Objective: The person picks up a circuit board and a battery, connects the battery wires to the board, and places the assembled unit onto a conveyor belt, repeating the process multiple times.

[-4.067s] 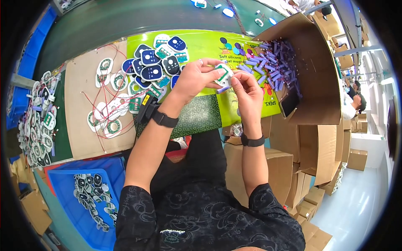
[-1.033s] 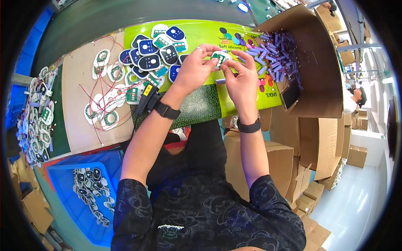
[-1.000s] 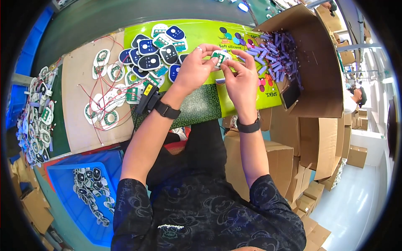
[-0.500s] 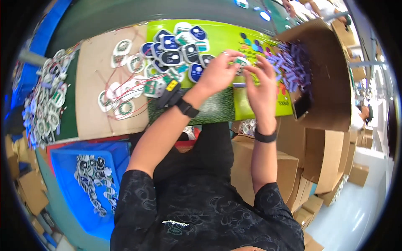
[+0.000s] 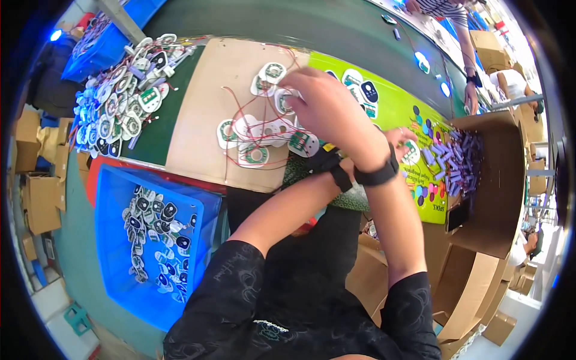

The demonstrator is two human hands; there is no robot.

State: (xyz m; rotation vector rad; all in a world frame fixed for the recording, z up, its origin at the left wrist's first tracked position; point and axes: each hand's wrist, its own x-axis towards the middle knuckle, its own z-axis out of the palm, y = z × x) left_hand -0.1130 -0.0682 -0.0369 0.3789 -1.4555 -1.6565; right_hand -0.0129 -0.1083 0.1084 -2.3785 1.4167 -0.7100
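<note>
My arms are crossed, the right over the left. My right hand (image 5: 330, 108) reaches left over the tan board, thumb and fingers apart, close to a round white part with a circuit ring (image 5: 283, 101). My left hand (image 5: 399, 139), partly hidden behind the right wrist, holds a white rounded part with a green circuit board (image 5: 411, 153). Several white circuit parts with red wires (image 5: 255, 155) lie on the tan board. White parts with dark blue faces (image 5: 369, 91) sit on the green-yellow sheet, partly covered by my right hand. A black device (image 5: 324, 161) lies beside my left wrist.
An open cardboard box (image 5: 501, 168) at the right has purple cylindrical cells (image 5: 447, 162) at its mouth. Left are a heap of white parts (image 5: 129, 96) and a blue bin (image 5: 207, 222) with more parts. Another person's hand (image 5: 471, 99) shows at the far right.
My right hand has left the piece both hands were at and swung left across my left arm to the wired parts. My left hand keeps the piece. The view has shifted left.
</note>
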